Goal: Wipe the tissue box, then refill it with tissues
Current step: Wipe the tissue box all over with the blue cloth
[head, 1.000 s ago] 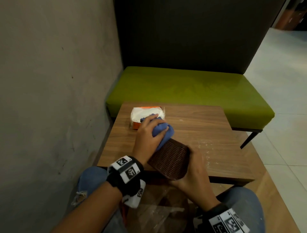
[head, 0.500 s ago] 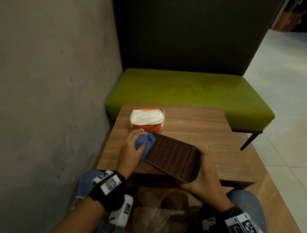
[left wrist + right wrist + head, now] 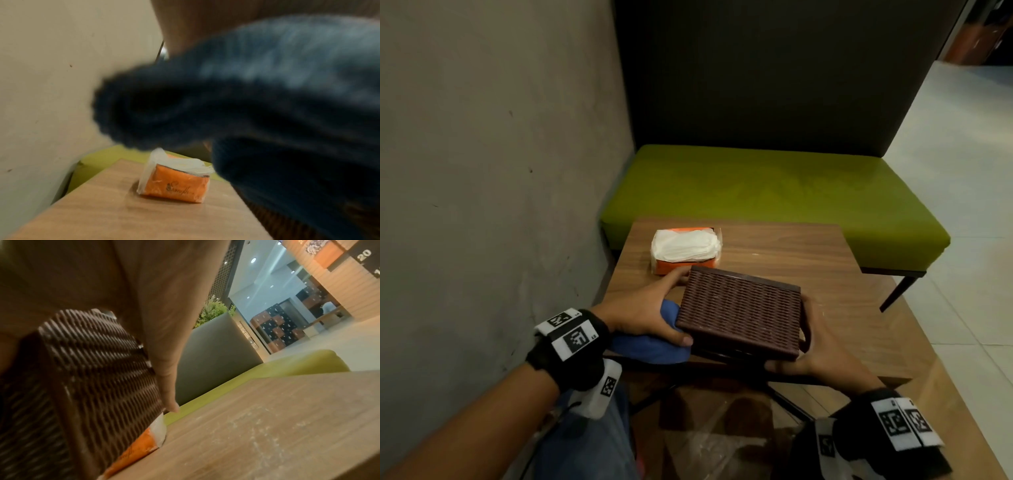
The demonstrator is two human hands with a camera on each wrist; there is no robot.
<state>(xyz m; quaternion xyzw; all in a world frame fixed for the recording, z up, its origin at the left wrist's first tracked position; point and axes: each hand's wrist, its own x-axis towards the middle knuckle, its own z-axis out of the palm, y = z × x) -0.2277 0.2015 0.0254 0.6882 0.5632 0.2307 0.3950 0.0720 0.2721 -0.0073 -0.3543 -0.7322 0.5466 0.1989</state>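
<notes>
The brown woven tissue box (image 3: 739,315) is held between both hands over the near edge of the wooden table (image 3: 808,260), its broad woven face up. My left hand (image 3: 643,311) lies along the box's left side, thumb at the near corner, with the blue cloth (image 3: 647,347) bunched under its palm. The cloth (image 3: 267,97) fills the left wrist view. My right hand (image 3: 825,349) grips the box's right side; the right wrist view shows a finger along the box (image 3: 92,378). An orange pack of white tissues (image 3: 685,250) lies on the table just beyond the box.
A green bench (image 3: 774,195) with a dark backrest stands behind the table. A grey wall (image 3: 482,171) runs close along the left. Pale tiled floor (image 3: 962,205) opens to the right. Crumpled clear plastic (image 3: 715,445) lies below, between my knees.
The box has gone from tilted on edge to lying flat, broad face up. My left hand with the cloth moved from the box's far end back to its left side.
</notes>
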